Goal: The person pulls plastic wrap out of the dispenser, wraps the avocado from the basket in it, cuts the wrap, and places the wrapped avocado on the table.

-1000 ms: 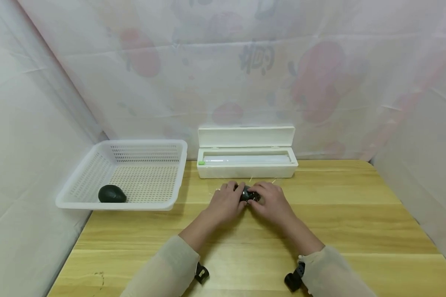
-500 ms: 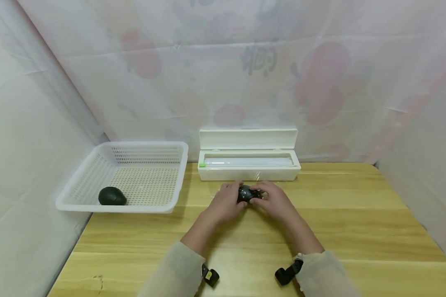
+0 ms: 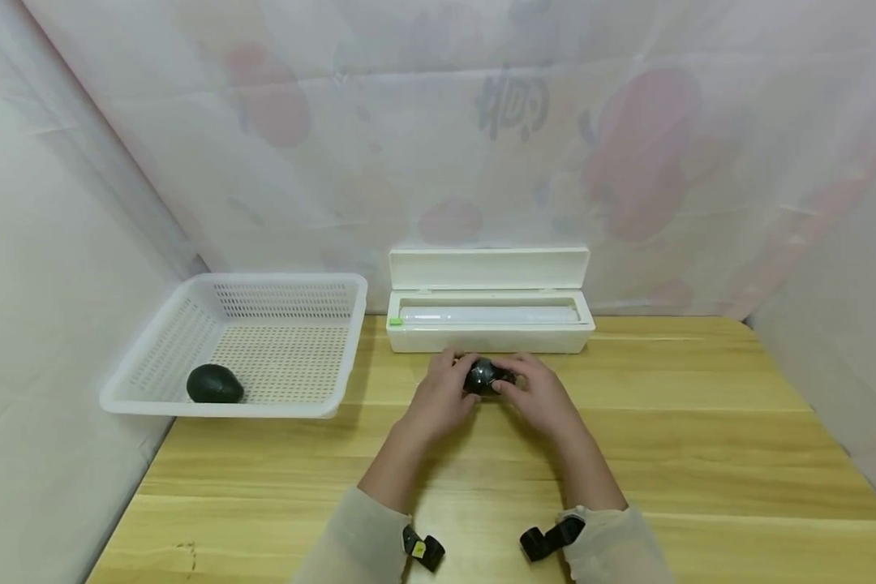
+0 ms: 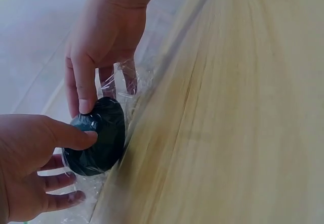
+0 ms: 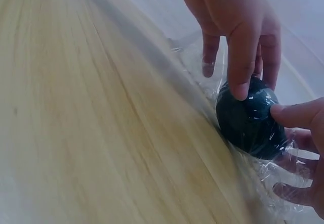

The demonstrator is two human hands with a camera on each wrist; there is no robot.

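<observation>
Avocado (image 3: 482, 375) at table (image 3: 701, 454) centre, 6 o'clock of dispenser (image 3: 489, 312), film-wrapped. Pinched between left hand (image 3: 441, 393) and right hand (image 3: 540, 395), fingers curled. Risk: film (image 5: 273, 173) tearing or bunching under uneven pull; slipping from fingertip pinch.

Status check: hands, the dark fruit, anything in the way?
Both hands, left and right, grip the avocado. Cling film wraps it, loose at the edges. Film box open just behind; nothing blocking.
</observation>
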